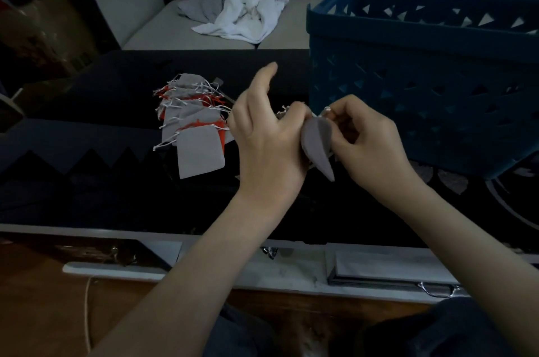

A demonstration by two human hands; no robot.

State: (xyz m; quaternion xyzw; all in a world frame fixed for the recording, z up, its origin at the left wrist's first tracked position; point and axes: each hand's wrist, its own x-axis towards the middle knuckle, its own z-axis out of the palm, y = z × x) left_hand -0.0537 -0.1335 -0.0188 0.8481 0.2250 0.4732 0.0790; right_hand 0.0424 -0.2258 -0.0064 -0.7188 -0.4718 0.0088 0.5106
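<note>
So a grey pouch (318, 143) is being held just over the counter (87, 196), gripped by the left hand (268, 135) and pinched at its string end by the right hand (370, 146). Further back, a pouch pile (192, 120) is being kept near a blue basket (423, 79).

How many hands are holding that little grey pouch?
2. The left hand grips the pouch at its left edge; the right hand pinches its top, near the string.
</note>
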